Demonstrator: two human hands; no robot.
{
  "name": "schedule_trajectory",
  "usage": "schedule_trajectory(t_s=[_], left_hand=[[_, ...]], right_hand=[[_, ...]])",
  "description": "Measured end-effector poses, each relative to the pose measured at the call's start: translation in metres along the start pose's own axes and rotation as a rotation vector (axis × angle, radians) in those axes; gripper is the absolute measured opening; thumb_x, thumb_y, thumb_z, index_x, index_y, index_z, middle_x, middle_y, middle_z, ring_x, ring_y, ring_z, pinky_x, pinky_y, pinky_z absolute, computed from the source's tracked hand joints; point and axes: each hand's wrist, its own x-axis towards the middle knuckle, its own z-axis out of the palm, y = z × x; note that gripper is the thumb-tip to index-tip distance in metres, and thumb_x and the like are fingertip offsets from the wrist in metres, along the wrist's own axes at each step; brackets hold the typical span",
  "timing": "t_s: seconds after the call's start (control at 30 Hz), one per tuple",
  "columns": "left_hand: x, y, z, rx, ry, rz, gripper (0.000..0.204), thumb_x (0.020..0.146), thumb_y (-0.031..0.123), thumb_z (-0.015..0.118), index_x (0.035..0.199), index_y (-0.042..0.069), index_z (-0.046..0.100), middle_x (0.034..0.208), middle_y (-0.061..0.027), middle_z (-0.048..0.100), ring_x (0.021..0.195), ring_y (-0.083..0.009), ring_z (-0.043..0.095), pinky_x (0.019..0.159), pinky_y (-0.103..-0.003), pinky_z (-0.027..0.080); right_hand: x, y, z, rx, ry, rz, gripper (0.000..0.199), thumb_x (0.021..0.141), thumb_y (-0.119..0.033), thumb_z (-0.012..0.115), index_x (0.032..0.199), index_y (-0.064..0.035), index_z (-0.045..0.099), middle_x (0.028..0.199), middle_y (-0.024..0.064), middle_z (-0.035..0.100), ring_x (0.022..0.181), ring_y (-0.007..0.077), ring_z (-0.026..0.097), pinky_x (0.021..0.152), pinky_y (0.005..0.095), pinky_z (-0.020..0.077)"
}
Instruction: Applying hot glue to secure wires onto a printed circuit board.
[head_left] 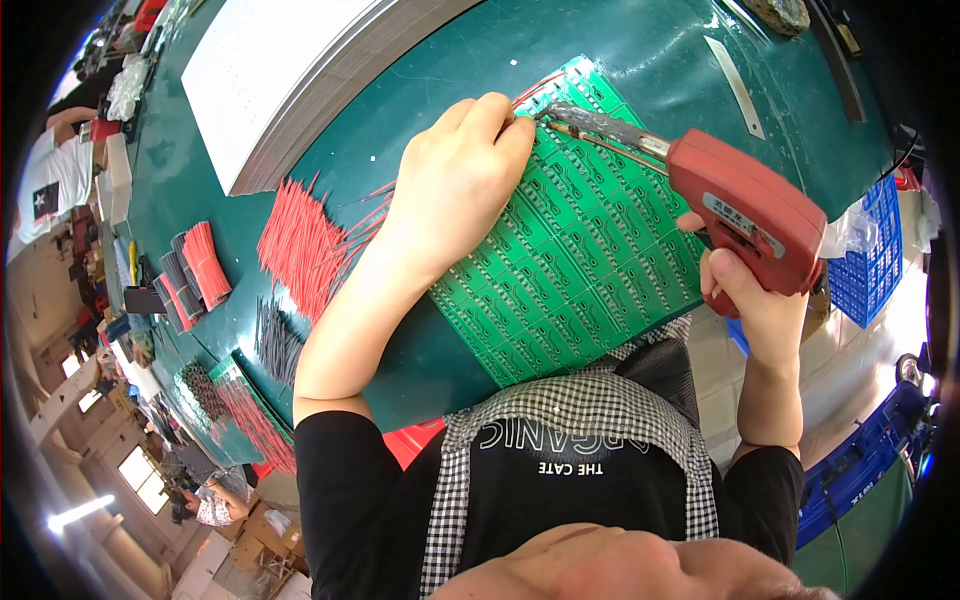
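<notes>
A panel of green circuit boards (585,270) with many small repeated units lies tilted on the table in front of me. My left hand (465,165) is closed over its far left corner, fingers pinched on thin red wires (536,90) that show past the knuckles. The fingertips are partly hidden. In my right hand (755,300) is a red soldering gun (745,205), gripped by its handle. Its dark tip, with a thin brown tube alongside, reaches the board's far part right beside my left fingers.
Left of my forearm lie a heap of loose red wires (300,245), dark wires (275,340) and tied bundles (205,265). A thick stack of white sheets (270,90) stands at the far left. A metal strip (735,88) lies far right; a blue crate (866,255) sits beyond the table.
</notes>
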Motion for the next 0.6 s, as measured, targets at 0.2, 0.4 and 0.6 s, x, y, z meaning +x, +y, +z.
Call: schedule_trajectory(t_s=[0.2, 0.4, 0.6], left_hand=[[0.001, 0.0, 0.0, 0.0, 0.002, 0.004, 0.019, 0.067, 0.0, 0.063, 0.086, 0.002, 0.062, 0.081, -0.0077, 0.057, 0.071, -0.0236, 0.058, 0.061, -0.032, 0.049], [-0.002, 0.0, 0.002, 0.019, -0.008, -0.004, 0.019, 0.067, 0.0, 0.064, 0.085, 0.003, 0.062, 0.081, -0.0077, 0.057, 0.071, -0.0234, 0.059, 0.061, -0.031, 0.049], [0.001, 0.001, 0.002, 0.003, 0.064, 0.013, 0.012, 0.067, 0.003, 0.06, 0.078, 0.003, 0.059, 0.076, -0.0061, 0.053, 0.069, -0.0209, 0.057, 0.057, -0.03, 0.048]], right_hand=[[-0.001, -0.002, -0.005, -0.079, -0.005, -0.025, 0.045, 0.08, -0.008, 0.06, 0.12, 0.0041, 0.044, 0.103, 0.021, 0.058, 0.058, 0.0117, 0.05, 0.051, 0.0218, 0.0411], [0.005, 0.003, -0.011, -0.092, -0.019, -0.13, 0.05, 0.078, -0.012, 0.064, 0.121, 0.0037, 0.044, 0.104, 0.0211, 0.057, 0.061, 0.0127, 0.051, 0.053, 0.0226, 0.0421], [0.005, 0.002, -0.019, -0.108, 0.003, -0.148, 0.047, 0.079, -0.008, 0.062, 0.121, 0.0034, 0.044, 0.1, 0.0201, 0.058, 0.061, 0.0123, 0.05, 0.053, 0.0222, 0.0421]])
